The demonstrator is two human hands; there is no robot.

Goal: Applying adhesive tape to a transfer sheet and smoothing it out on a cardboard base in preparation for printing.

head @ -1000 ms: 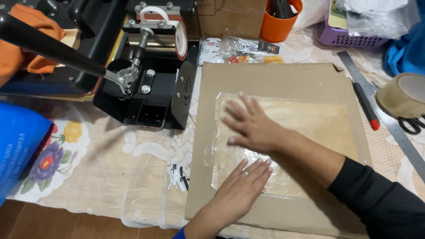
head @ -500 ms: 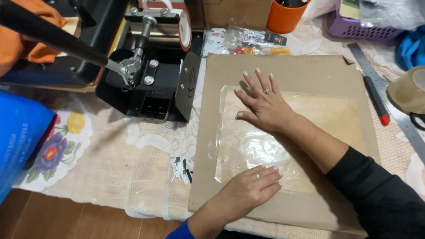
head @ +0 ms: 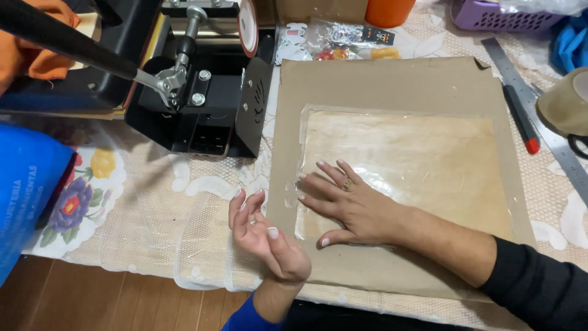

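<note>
The right hand (head: 346, 205) is lying flat, palm down and fingers spread wide, gripping nothing; it is pressing on the lower left part of a clear plastic sheet (head: 416, 165) over a tan paper at the centre of the frame. The sheet's edges are hard to make out against the glare, and the part under the palm is hidden. The right forearm is running off toward the lower right in a black sleeve (head: 542, 291), cut off by the frame edge.

The left hand (head: 263, 236) is hovering at lower centre, palm turned up and fingers loosely curled, holding nothing, just left of the brown cardboard (head: 392, 83) that is bearing the sheet. Only a sliver of its blue cuff is showing at the bottom edge.

The cardboard is resting on a lace tablecloth (head: 153, 214). At upper left a black heat press (head: 208, 104) is standing, its top and long handle cut off by the frame. Along the right edge a metal ruler (head: 539, 116), a red-tipped pen (head: 520, 119) and a half-visible roll of tape (head: 563, 104) are lying.
</note>
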